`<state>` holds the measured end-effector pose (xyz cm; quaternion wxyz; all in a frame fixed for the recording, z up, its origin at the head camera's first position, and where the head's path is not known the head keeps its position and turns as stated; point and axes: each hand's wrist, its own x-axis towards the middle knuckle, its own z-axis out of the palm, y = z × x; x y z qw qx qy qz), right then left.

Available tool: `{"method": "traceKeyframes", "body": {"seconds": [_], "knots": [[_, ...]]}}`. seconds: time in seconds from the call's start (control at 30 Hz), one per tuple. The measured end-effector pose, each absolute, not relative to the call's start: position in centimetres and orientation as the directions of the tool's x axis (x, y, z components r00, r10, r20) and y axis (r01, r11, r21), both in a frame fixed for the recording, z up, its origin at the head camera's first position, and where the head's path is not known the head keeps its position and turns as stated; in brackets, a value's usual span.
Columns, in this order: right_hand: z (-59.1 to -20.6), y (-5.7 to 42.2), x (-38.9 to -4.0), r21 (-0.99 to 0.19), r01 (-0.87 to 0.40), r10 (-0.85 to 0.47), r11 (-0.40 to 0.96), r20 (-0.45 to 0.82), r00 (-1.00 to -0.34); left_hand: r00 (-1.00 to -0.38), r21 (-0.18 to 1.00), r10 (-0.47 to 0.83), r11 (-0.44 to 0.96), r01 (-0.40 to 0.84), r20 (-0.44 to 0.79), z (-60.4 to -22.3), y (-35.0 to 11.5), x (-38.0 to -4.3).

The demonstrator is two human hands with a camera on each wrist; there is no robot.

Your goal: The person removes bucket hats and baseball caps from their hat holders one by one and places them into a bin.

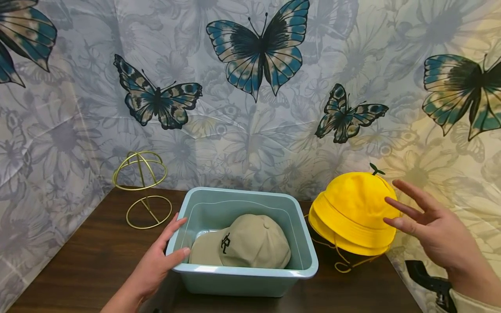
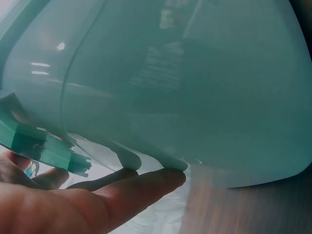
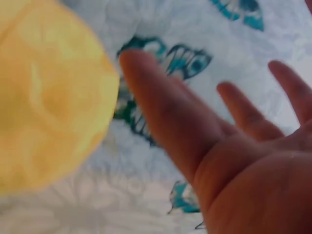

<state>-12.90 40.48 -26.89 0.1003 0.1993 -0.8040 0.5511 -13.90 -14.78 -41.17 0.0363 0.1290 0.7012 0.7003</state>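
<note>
A light blue plastic bin (image 1: 235, 282) stands on the dark table, with a beige baseball cap (image 1: 254, 241) lying inside, its brim toward the left. My left hand (image 1: 158, 256) holds the bin's left side near the front corner, thumb over the rim; in the left wrist view, extended fingers (image 2: 141, 195) meet the outer wall. To the bin's right is a yellow bucket hat (image 1: 356, 213) with a green sprout on top and cords hanging below. Beside it my right hand (image 1: 440, 230) hovers with spread fingers and holds nothing. The right wrist view shows a small gap between fingers and hat.
A gold wire hat stand (image 1: 146, 191) is at the table's back left. Behind the table (image 1: 78, 256) hangs a butterfly-patterned cloth (image 1: 250, 143). A black curved object (image 1: 426, 278) shows by my right wrist.
</note>
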Motion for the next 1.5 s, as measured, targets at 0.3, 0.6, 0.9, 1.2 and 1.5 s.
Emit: {"method": "traceKeyframes", "body": {"seconds": [0.3,0.6,0.9,1.2,1.5], "knots": [[-22.8,45.6,-17.2,-0.639,-0.35,-0.276,0.685,0.217,-0.936,-0.965,0.992,0.231,-0.017,0.127,0.127,-41.0,-14.9,-13.9],[-21.2,47.8,-20.3,-0.572,-0.231,-0.232,0.787,0.072,-0.97,-0.964,0.992,0.235,-0.025,0.121,0.124,-41.0,-14.9,-13.9],[-20.2,47.7,-22.6,-0.702,-0.129,-0.255,0.7,-0.077,-0.964,-0.961,0.991,0.241,-0.024,0.133,0.135,-41.1,-14.9,-13.9],[-20.4,46.7,-24.3,-0.712,-0.052,-0.239,0.7,-0.165,-0.957,-0.963,0.992,0.24,-0.025,0.123,0.125,-41.3,-14.9,-13.9],[-20.6,45.9,-25.3,-0.682,-0.023,-0.219,0.731,-0.202,-0.955,-0.96,0.991,0.247,-0.024,0.133,0.135,-41.3,-14.9,-13.9]]}}
